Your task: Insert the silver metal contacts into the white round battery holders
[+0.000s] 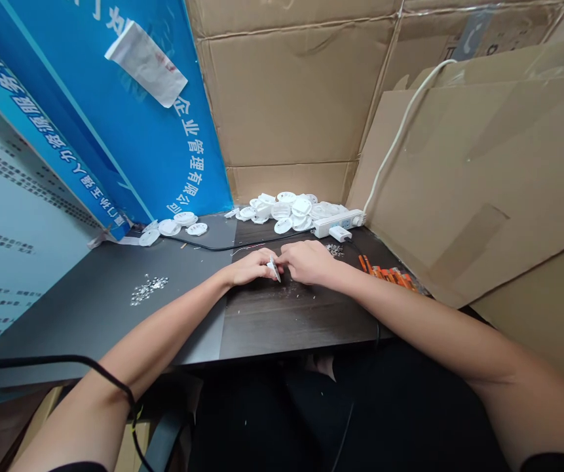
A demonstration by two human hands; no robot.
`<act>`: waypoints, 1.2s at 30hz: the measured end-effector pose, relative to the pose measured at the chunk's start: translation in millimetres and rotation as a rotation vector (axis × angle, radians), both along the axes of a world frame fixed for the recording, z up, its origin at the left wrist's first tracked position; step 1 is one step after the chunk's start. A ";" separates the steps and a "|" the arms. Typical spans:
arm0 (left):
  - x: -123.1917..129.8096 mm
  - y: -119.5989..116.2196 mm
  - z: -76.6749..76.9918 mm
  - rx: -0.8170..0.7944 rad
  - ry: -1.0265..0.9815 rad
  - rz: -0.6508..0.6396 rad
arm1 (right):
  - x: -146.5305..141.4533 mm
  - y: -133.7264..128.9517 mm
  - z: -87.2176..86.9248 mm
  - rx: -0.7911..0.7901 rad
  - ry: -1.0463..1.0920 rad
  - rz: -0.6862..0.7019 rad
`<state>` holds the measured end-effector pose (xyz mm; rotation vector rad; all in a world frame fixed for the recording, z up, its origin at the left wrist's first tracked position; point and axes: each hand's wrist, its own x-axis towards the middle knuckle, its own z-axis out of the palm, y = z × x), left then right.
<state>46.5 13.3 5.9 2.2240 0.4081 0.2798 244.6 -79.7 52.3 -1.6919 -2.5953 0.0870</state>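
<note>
In the middle of the table, my left hand (253, 267) is closed on a small white disc (274, 269), which it holds tilted on edge. Close against it, my right hand (306, 261) has its fingers curled, and the fingertips meet the disc's right side. Whether those right fingers pinch something small is hidden. Behind my hands lies a heap of similar white discs (291, 211). A smaller group of white discs (176, 225) rests at the back left.
Small shiny metal parts (148, 290) lie scattered at left, with more metal bits (335, 250) behind my right wrist. A white power strip (339, 223) with a plugged-in adapter stands at back right. Several orange tools (392, 275) lie by my right forearm. Cardboard walls (291, 98) enclose the back.
</note>
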 end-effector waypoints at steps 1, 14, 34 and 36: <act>0.1 0.0 0.1 -0.001 0.000 -0.003 | -1.7 -0.5 0.0 -0.003 0.000 0.002; -2.8 -2.4 -4.1 0.039 -0.082 0.095 | 29.2 9.2 -5.9 -0.011 0.245 0.089; 1.8 -6.9 1.8 0.108 -0.061 0.056 | 27.8 4.2 -6.7 -0.006 0.098 -0.010; 1.4 -6.1 1.0 0.108 -0.056 0.060 | 27.5 4.5 -6.6 -0.008 0.103 -0.006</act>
